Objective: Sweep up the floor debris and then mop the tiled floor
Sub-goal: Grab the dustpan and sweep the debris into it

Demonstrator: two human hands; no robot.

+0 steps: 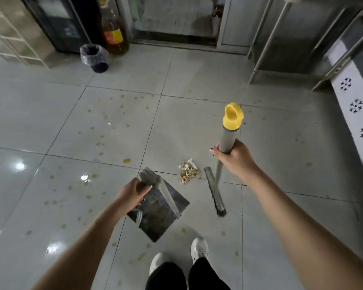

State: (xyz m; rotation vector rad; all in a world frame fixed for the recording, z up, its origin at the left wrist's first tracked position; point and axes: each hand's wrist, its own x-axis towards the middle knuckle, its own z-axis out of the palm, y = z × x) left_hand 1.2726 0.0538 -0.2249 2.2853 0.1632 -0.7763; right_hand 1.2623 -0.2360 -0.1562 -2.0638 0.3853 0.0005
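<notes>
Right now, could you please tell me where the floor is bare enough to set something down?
Bare tiles lie between the debris pile and the trash bin, though stained. It is crowded between the dustpan and the broom, where the pile sits.

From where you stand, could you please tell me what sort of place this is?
Probably a working kitchen: a large bottle of what looks like cooking oil stands beside a lined bin, metal table legs run along the right, and the tiled floor is spotted with yellowish drips.
</notes>
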